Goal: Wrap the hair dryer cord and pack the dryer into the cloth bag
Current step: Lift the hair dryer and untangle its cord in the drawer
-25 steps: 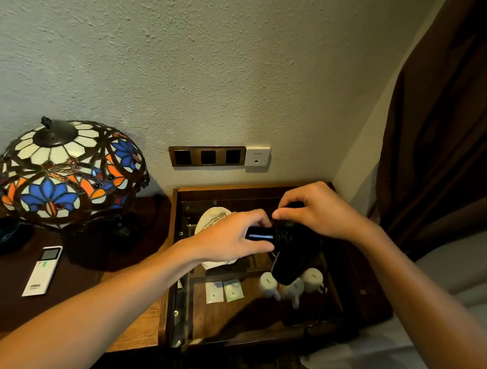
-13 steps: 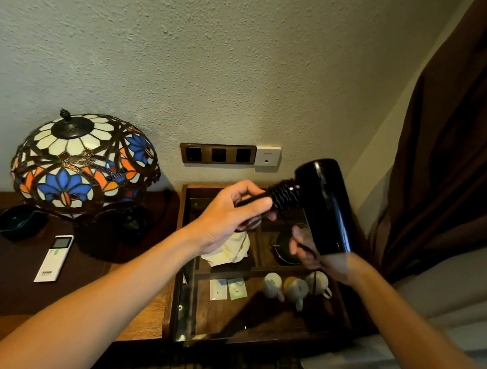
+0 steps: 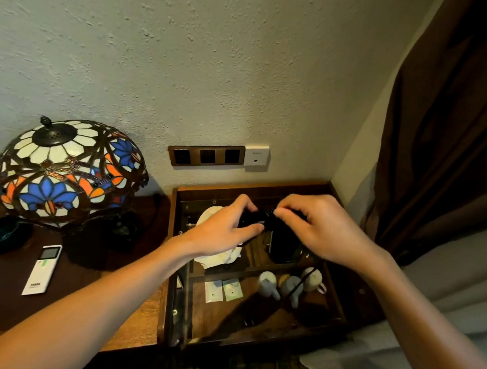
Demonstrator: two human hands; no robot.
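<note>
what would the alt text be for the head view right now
Two bare hands, left hand and right hand, hold a black hair dryer over an open wooden drawer, beside a stained-glass lamp.

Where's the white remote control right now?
In the head view, the white remote control lies flat on the dark wooden tabletop at far left, just below the dark green bowl and beside the stained-glass lamp.
</note>
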